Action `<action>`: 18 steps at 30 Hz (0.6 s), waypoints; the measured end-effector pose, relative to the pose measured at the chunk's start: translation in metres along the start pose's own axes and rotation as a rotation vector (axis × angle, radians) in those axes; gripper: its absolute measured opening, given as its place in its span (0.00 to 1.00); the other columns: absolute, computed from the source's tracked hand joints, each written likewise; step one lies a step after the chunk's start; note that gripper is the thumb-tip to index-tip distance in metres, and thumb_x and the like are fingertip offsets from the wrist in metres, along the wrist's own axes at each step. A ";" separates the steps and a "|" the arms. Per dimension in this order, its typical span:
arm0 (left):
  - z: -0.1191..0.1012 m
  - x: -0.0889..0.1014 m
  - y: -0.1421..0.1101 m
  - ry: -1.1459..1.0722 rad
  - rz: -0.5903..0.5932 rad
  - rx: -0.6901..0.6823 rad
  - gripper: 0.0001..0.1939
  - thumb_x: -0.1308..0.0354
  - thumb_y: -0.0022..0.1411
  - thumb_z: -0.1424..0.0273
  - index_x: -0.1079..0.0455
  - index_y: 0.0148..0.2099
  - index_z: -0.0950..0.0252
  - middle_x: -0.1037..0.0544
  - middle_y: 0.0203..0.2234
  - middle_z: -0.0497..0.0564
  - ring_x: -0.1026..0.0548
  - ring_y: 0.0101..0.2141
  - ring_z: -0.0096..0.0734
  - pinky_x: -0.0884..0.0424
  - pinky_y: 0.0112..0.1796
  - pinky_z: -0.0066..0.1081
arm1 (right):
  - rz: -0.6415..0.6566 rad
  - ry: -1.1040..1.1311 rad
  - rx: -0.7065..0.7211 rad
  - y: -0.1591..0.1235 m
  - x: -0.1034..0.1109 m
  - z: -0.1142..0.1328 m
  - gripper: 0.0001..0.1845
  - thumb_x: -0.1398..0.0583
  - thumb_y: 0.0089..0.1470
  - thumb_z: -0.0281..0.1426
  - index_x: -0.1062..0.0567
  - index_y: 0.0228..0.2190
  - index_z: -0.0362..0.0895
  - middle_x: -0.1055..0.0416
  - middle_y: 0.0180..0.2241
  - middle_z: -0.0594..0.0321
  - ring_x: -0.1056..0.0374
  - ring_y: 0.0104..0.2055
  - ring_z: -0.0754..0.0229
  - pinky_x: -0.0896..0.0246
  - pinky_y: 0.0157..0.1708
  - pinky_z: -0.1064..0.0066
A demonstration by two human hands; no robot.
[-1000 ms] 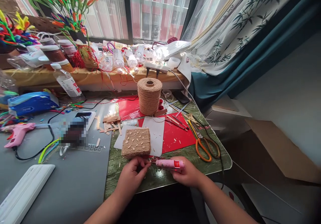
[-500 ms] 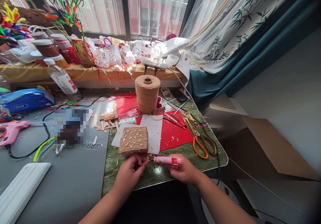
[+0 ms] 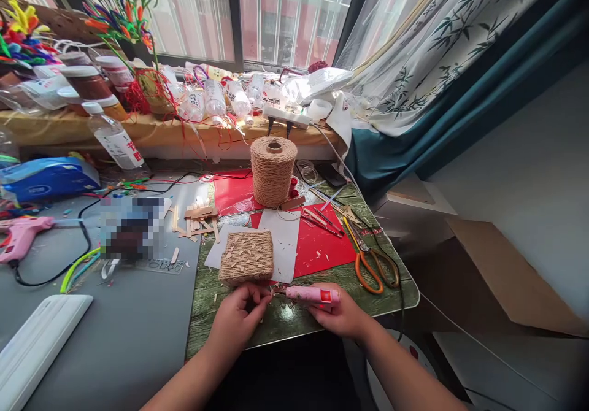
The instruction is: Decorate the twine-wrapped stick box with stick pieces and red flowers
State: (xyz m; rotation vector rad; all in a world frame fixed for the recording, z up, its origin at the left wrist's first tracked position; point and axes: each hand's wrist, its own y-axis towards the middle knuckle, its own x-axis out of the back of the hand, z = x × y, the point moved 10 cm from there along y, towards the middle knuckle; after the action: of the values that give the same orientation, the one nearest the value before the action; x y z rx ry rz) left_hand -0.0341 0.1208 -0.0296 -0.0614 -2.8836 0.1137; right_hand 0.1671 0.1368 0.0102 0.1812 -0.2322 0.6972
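Observation:
My right hand [image 3: 338, 318] is wrapped round a pink hot glue gun [image 3: 308, 294] with a red switch light, its nozzle pointing left. Close to that nozzle, the fingertips of my left hand [image 3: 240, 313] are pinched on a small pale piece, seemingly a wood chip, mostly hidden by the fingers. Just beyond my left hand stands a twine-wrapped box [image 3: 248, 256], with several small wood chips scattered over its top. It rests partly on white paper [image 3: 283, 245]. The big spool of brown twine [image 3: 274, 175] stands upright behind it.
Orange-handled scissors [image 3: 373, 267] lie to the right on the green table near red card [image 3: 324, 245]. Wooden sticks [image 3: 201, 219] are piled on the left. A second pink glue gun [image 3: 23, 237] lies at far left. Bottles and a power strip [image 3: 286, 117] line the sill.
The glue gun and my right hand have shifted slightly right, leaving a little more distance from my left fingertips. My left hand keeps its pinch, and the view has tilted slightly.

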 end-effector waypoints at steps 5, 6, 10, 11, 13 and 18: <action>-0.005 0.003 0.000 0.025 -0.013 -0.031 0.15 0.38 0.65 0.62 0.40 0.32 0.60 0.17 0.36 0.50 0.20 0.36 0.34 0.26 0.39 0.32 | -0.153 0.267 -0.165 -0.010 0.019 -0.036 0.15 0.35 0.60 0.37 0.19 0.46 0.45 0.22 0.34 0.57 0.30 0.29 0.59 0.35 0.27 0.71; -0.007 0.003 0.001 0.036 -0.020 -0.042 0.15 0.38 0.65 0.63 0.40 0.31 0.60 0.17 0.36 0.50 0.20 0.37 0.34 0.26 0.40 0.32 | -0.197 0.357 -0.201 -0.011 0.023 -0.045 0.12 0.34 0.59 0.39 0.18 0.41 0.45 0.25 0.29 0.60 0.34 0.25 0.62 0.40 0.22 0.73; -0.012 0.003 -0.002 0.069 -0.043 -0.091 0.15 0.38 0.65 0.65 0.41 0.31 0.60 0.17 0.34 0.49 0.20 0.36 0.33 0.25 0.38 0.32 | -0.355 0.698 -0.169 -0.008 0.041 -0.058 0.14 0.33 0.55 0.41 0.27 0.28 0.44 0.33 0.25 0.66 0.43 0.18 0.68 0.52 0.17 0.75; -0.016 0.004 -0.004 0.080 -0.049 -0.115 0.15 0.38 0.66 0.66 0.42 0.31 0.60 0.17 0.33 0.49 0.19 0.35 0.32 0.24 0.37 0.31 | -0.379 0.746 -0.143 -0.007 0.044 -0.057 0.13 0.33 0.55 0.40 0.27 0.28 0.44 0.33 0.26 0.67 0.43 0.18 0.69 0.52 0.17 0.75; -0.033 0.007 -0.011 0.142 -0.047 -0.219 0.15 0.39 0.67 0.70 0.42 0.31 0.60 0.17 0.33 0.48 0.19 0.34 0.30 0.24 0.36 0.29 | -0.382 0.791 -0.124 -0.004 0.046 -0.055 0.11 0.34 0.56 0.37 0.28 0.29 0.44 0.33 0.27 0.67 0.43 0.17 0.70 0.51 0.18 0.74; -0.130 0.035 -0.031 0.405 -0.032 -0.749 0.12 0.39 0.66 0.81 0.36 0.35 0.61 0.17 0.37 0.48 0.21 0.36 0.28 0.25 0.40 0.30 | -0.338 0.795 -0.165 -0.005 0.041 -0.054 0.11 0.33 0.55 0.36 0.28 0.30 0.43 0.33 0.27 0.65 0.40 0.19 0.69 0.52 0.19 0.74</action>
State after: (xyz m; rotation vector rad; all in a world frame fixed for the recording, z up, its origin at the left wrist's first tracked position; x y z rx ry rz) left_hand -0.0357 0.1013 0.1071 -0.1535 -2.3631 -0.8752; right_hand 0.2089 0.1716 -0.0306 -0.2167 0.4938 0.3682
